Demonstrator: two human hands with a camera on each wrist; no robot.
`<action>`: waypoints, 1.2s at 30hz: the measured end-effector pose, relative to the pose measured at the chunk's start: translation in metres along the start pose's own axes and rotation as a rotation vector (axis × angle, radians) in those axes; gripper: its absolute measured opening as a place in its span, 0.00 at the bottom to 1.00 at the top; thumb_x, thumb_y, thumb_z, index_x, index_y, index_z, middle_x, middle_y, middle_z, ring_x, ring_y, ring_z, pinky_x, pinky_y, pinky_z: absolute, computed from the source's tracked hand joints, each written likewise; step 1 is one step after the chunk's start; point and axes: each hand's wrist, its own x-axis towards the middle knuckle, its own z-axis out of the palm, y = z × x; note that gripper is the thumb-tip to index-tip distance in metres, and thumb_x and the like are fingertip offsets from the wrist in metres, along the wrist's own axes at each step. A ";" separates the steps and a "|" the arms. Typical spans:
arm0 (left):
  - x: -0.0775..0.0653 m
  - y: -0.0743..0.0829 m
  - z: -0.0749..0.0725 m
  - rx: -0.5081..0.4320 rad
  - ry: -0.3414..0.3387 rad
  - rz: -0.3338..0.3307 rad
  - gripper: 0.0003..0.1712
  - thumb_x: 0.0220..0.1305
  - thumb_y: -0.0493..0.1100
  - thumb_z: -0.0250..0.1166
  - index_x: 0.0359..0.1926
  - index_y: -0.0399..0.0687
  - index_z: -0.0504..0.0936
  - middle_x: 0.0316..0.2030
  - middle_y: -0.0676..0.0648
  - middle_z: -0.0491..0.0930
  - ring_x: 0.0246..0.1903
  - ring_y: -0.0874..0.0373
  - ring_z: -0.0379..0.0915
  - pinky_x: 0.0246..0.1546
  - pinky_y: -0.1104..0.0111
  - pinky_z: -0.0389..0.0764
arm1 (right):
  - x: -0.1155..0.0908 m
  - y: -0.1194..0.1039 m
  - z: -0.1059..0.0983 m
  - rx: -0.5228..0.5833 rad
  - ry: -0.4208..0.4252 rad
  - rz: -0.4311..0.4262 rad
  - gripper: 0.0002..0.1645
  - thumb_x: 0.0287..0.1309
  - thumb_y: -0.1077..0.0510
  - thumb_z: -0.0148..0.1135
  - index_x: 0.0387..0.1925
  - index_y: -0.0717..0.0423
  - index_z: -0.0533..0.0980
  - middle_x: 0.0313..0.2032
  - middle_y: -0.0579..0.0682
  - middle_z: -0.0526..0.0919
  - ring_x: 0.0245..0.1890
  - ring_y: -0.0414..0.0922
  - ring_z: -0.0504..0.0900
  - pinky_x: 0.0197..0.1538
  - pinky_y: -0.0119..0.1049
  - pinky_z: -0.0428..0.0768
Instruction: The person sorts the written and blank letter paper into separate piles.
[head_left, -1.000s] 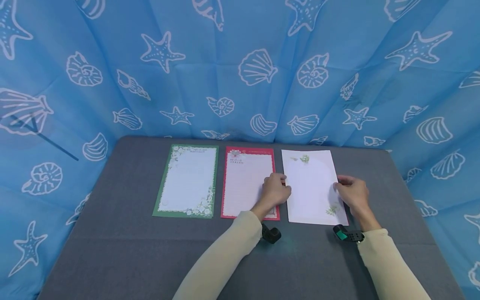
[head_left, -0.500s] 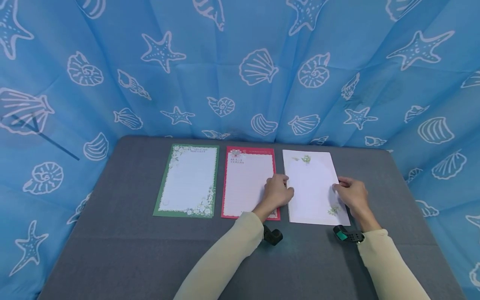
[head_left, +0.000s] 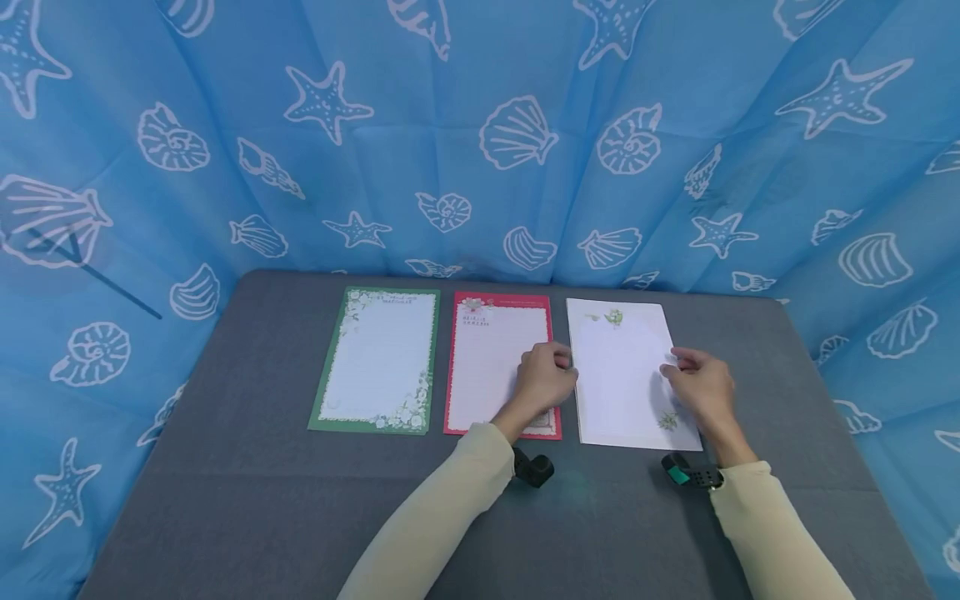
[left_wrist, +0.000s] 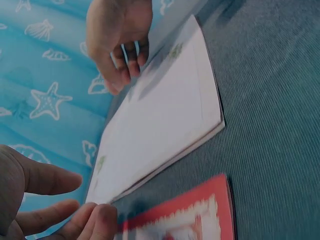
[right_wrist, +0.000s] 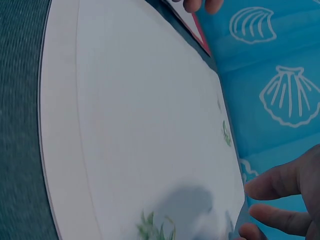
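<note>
A stack of white paper sheets (head_left: pixel 618 375) with small green leaf prints lies flat at the right of the grey table. My left hand (head_left: pixel 543 377) hovers at its left long edge, over the red-bordered sheet, thumb and fingers apart. In the left wrist view, the fingertips (left_wrist: pixel 102 220) of this hand show beside the stack's edge with nothing between them. My right hand (head_left: pixel 703 387) is by the right long edge. Its thumb and fingers are spread in the right wrist view, near a corner of the white stack (right_wrist: pixel 135 110).
Left of the white stack lies red-bordered letter paper (head_left: pixel 480 375), partly covered by my left hand. Green-bordered letter paper (head_left: pixel 378 358) lies farther left. A blue curtain (head_left: pixel 420 150) with shells and starfish hangs behind the grey table (head_left: pixel 285 517).
My left hand has drawn back slightly to the left from the stack's edge. The fingers of my right hand have parted from the right edge. The paper stack stays in place.
</note>
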 end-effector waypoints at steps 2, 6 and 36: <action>-0.001 -0.004 -0.005 -0.015 0.004 0.007 0.18 0.65 0.38 0.69 0.55 0.39 0.83 0.38 0.49 0.83 0.38 0.58 0.79 0.38 0.70 0.79 | -0.002 -0.002 0.001 0.018 -0.017 -0.020 0.28 0.69 0.58 0.59 0.66 0.67 0.72 0.56 0.68 0.74 0.53 0.61 0.73 0.48 0.49 0.71; -0.001 -0.012 -0.016 -0.029 0.023 0.030 0.17 0.66 0.38 0.68 0.54 0.38 0.83 0.37 0.49 0.82 0.38 0.59 0.81 0.40 0.69 0.80 | -0.007 -0.008 0.006 0.024 -0.028 -0.074 0.27 0.67 0.58 0.60 0.64 0.66 0.74 0.56 0.67 0.75 0.53 0.61 0.74 0.48 0.49 0.75; -0.012 -0.065 -0.095 0.197 0.247 0.085 0.15 0.63 0.38 0.71 0.49 0.37 0.86 0.31 0.47 0.82 0.31 0.55 0.79 0.35 0.59 0.79 | -0.042 -0.074 0.083 0.199 -0.220 -0.399 0.14 0.64 0.62 0.65 0.48 0.66 0.83 0.36 0.57 0.83 0.35 0.49 0.79 0.33 0.31 0.75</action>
